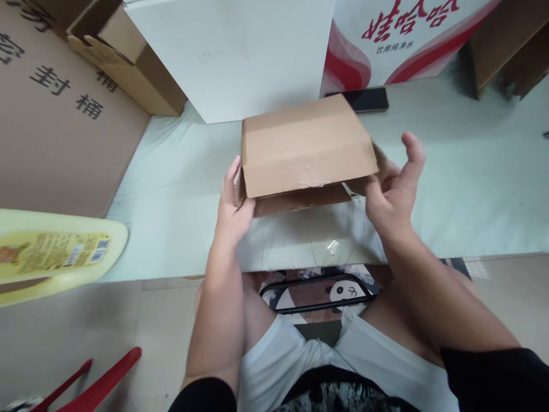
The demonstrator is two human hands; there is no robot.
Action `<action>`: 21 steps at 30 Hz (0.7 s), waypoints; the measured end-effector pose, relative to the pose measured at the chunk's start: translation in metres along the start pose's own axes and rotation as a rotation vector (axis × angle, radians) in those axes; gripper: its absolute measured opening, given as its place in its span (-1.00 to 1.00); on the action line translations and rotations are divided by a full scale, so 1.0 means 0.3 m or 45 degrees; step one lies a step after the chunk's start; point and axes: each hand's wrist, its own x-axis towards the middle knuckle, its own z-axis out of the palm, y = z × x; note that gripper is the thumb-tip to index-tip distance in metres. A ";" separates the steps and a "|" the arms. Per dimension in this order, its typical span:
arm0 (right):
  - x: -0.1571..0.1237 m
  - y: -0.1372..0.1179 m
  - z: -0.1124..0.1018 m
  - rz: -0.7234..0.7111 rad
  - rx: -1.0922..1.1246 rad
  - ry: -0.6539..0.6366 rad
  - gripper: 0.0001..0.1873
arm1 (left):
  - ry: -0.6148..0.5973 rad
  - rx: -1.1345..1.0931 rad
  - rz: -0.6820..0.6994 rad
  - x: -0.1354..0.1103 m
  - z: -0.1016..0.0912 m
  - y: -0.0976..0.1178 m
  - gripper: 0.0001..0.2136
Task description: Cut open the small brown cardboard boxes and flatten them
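Note:
A small brown cardboard box (pixel 302 146) sits on the pale green table (pixel 472 189) in front of me, its top flap lying over it. My left hand (pixel 231 203) presses flat against the box's left side, fingers held together. My right hand (pixel 392 186) cups the box's right end, fingers under the flap edge and thumb raised free. A crumpled clear plastic wrapper (pixel 332 246) lies on the table edge just below the box.
A black phone (pixel 366 98) lies behind the box. A white box (pixel 240 51), brown cartons (pixel 55 126) and a red-and-white printed carton (pixel 398 34) line the back. A yellow bottle (pixel 55 252) juts in at left. A red plastic piece (pixel 100 383) lies on the floor.

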 end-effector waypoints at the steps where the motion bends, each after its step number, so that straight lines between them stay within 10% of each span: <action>1: 0.003 0.001 0.001 -0.007 0.005 0.062 -0.17 | -0.091 -0.050 -0.020 -0.002 -0.009 0.002 -0.25; 5: 0.019 -0.005 -0.008 -0.010 -0.072 0.135 -0.46 | -0.356 -0.342 -0.213 -0.001 -0.050 0.005 -0.28; 11: 0.011 -0.025 -0.015 -0.092 0.053 0.139 -0.73 | 0.333 -0.304 -0.459 0.035 -0.073 -0.037 -0.41; 21: 0.014 -0.045 -0.015 -0.044 0.535 -0.062 -0.74 | 0.164 -0.513 -0.636 0.044 -0.080 0.008 -0.37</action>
